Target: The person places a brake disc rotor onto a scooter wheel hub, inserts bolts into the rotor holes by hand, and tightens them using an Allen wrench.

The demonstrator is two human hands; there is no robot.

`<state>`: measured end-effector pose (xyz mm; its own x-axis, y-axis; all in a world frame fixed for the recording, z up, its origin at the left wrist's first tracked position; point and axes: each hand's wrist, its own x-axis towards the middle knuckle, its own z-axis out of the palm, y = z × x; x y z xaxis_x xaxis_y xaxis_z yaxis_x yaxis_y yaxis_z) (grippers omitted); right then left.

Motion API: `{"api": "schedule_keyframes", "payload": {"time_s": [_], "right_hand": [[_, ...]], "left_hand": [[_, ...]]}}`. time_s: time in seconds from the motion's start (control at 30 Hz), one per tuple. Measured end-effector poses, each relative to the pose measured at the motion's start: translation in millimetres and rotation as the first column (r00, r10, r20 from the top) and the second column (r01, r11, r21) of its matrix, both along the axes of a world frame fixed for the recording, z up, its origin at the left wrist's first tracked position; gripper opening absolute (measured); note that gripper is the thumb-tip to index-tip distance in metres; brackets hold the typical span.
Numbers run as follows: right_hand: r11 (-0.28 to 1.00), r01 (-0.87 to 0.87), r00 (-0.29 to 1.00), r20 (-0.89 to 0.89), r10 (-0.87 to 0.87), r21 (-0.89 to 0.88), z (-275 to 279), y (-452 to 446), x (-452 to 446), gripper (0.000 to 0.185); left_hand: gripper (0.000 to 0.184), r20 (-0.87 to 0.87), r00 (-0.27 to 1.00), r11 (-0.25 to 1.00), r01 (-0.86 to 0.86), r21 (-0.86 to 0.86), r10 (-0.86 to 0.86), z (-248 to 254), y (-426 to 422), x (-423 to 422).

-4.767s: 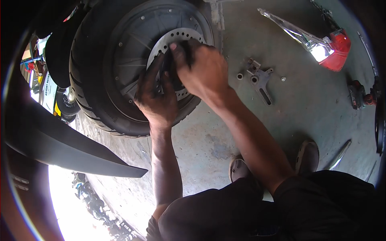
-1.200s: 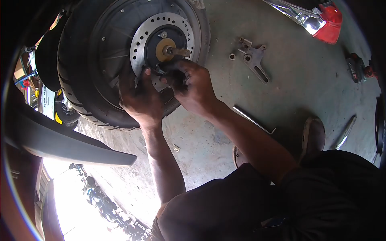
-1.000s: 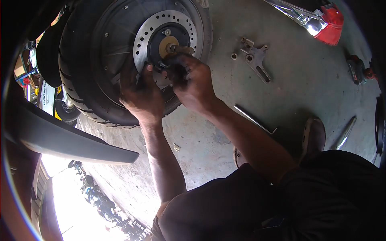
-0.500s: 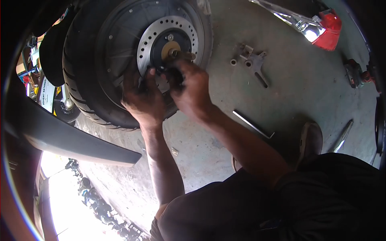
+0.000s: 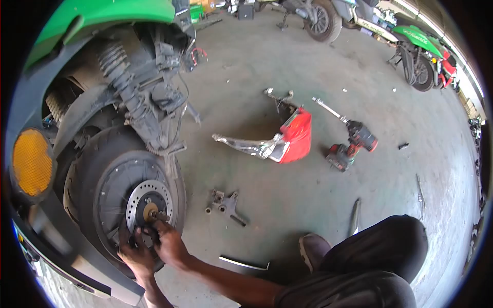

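Observation:
A drilled brake disc (image 5: 133,200) sits on the hub of a black-tyred wheel (image 5: 102,146). From the disc's centre sticks out an axle (image 5: 162,214) with a brass-coloured collar round its base. My left hand (image 5: 136,255) is at the disc's lower edge, fingers bent and darkened. Close beside it, my right hand (image 5: 171,246) has its fingers curled just below the axle. Whatever the fingertips of either hand pinch is too small and dark to make out.
On the floor lie a metal bracket (image 5: 226,205), a hex key (image 5: 244,264), a red tail light (image 5: 298,136), a cordless driver (image 5: 354,143) and a chrome piece (image 5: 355,215). A shock absorber (image 5: 120,72) rises above the wheel. Motorcycles (image 5: 418,46) stand behind.
The view has swung up and to the right, so the wheel and both hands now appear lower left. The hands stay together by the disc's lower edge. The driver and background motorcycles show more fully.

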<state>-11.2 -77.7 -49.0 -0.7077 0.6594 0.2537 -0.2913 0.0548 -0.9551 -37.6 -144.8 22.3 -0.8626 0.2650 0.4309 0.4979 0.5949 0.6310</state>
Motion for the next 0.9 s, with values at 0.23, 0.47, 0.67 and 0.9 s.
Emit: {"api": "schedule_keyframes", "payload": {"time_s": [0.23,0.47,0.67,0.9], "right_hand": [[0.978,-0.121,0.95,0.304,0.065,0.168,14,7,6,0.027],[0.903,-0.092,0.974,0.226,-0.006,0.419,7,10,4,0.033],[0.882,-0.292,0.896,0.429,0.116,0.369,9,16,4,0.034],[0.907,-0.293,0.907,0.388,0.164,0.302,4,16,0,0.032]], "left_hand": [[0.038,-0.131,0.991,0.999,0.016,-0.031,-0.02,-1,-1,0],[0.038,-0.127,0.992,0.999,-0.006,-0.052,-0.001,-2,-2,-1],[0.037,-0.086,0.996,0.999,0.0,-0.032,-0.003,2,-1,1],[0.037,-0.062,0.998,1.0,0.007,0.004,-0.006,2,0,2]]}}
